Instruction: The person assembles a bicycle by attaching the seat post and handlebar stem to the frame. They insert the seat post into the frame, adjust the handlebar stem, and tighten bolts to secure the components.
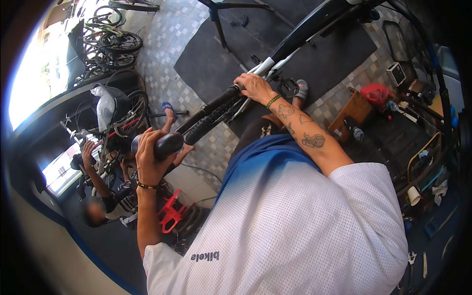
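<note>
A black bicycle saddle (169, 144) is gripped by my left hand (151, 153), its fingers curled over the top. From the saddle a black seatpost (209, 106) runs away to the right, toward the bicycle's white-and-black frame (269, 63). At the post's far end my right hand (255, 88) closes around the joint with the frame; its fingertips curl over the collar and the palm side is hidden. Below the post shows a knobbly black tyre (212, 121). A pedal (288, 88) sits just beyond my right wrist.
A black mat (196, 64) covers the tiled floor under a dark stand (216, 19). Several bicycles (118, 42) line the far left. Another person (118, 196) works low at left near a red plastic stool (172, 211). On the right stand a wooden box (346, 112) and a red bag (375, 94).
</note>
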Tool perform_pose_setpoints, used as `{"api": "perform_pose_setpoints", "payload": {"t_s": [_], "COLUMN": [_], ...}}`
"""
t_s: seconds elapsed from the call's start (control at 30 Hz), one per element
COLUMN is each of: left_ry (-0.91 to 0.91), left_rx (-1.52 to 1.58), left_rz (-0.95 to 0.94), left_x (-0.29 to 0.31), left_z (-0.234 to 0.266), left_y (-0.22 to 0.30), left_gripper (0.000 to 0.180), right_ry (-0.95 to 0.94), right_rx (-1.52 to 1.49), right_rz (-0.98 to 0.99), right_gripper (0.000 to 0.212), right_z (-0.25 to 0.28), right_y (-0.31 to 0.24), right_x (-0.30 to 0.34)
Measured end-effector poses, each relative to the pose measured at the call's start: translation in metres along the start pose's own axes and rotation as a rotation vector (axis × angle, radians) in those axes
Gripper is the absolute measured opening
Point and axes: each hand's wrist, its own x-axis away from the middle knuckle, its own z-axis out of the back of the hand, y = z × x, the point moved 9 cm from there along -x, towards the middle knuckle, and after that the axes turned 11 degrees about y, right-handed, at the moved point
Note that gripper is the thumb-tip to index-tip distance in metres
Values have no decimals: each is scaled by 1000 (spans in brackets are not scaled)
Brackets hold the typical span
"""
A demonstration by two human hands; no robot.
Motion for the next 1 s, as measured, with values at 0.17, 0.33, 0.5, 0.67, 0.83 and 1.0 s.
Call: {"api": "perform_pose_setpoints", "payload": {"t_s": [0.17,0.33,0.5,0.67,0.83,1.0], "left_ry": [-163,-57,-129,-105,-131,-206], "left_rx": [334,72,246,176,187,174], "left_rz": [872,48,597,305,320,369], "left_x": [36,10,17,12,13,7], "left_z": [-42,-34,-69,-76,-80,-78], "left_y": [-61,-12,-42,-24,-25,-28], "left_gripper": [59,63,59,61,63,68], "right_ry": [8,18,13,-10,48,138], "right_rx": [20,17,59,58,63,-51], "right_rz": [15,23,41,33,51,183], "right_gripper": [36,37,37,41,56,52], "right_z": [2,2,1,1,5,3], "right_y": [2,-2,0,0,-18,-41], "right_x": [0,1,2,2,10,11]}}
